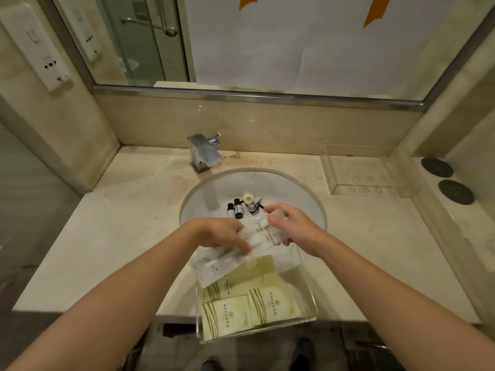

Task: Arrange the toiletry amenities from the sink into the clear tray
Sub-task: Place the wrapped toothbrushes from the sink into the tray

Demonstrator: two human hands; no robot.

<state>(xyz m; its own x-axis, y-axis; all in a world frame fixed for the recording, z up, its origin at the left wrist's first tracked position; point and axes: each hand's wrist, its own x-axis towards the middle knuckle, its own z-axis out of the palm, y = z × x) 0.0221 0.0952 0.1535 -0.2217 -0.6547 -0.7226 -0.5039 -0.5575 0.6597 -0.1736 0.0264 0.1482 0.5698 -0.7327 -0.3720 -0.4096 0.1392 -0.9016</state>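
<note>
Both forearms reach in over the counter edge. Left hand [222, 232] and right hand [290, 227] each pinch the same bundle of white paper sachets [261, 232], held above the far rim of the clear acrylic tray [308, 295]. Tray overhangs the counter's front edge; three pale-green sachets [270, 303] lie flat inside, right side free. About four small black-capped bottles [237, 208] and one round cream lid [248, 197] sit by the drain in the white sink [214, 191].
</note>
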